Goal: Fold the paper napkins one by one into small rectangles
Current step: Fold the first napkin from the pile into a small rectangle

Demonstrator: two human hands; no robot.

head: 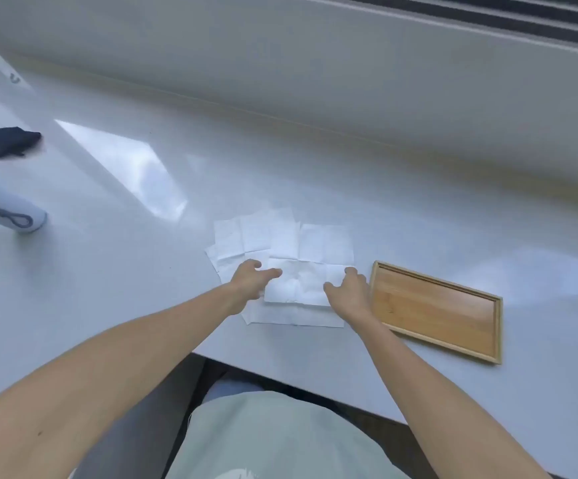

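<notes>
Several white paper napkins [280, 236] lie unfolded and overlapping on the white table [107, 271]. On top of them, nearest me, sits a napkin folded in half [301, 283], a creased strip. My left hand [251, 283] rests on its left end with fingers spread and pressing down. My right hand [348, 292] holds down its right end, fingers curled over the edge. Neither hand lifts the paper.
A shallow wooden tray [436, 309] lies just right of my right hand, with nothing in it. At the far left are a pale folded umbrella [11, 210] and a dark blue cloth item [0, 141]. The table's front edge runs just below the napkins.
</notes>
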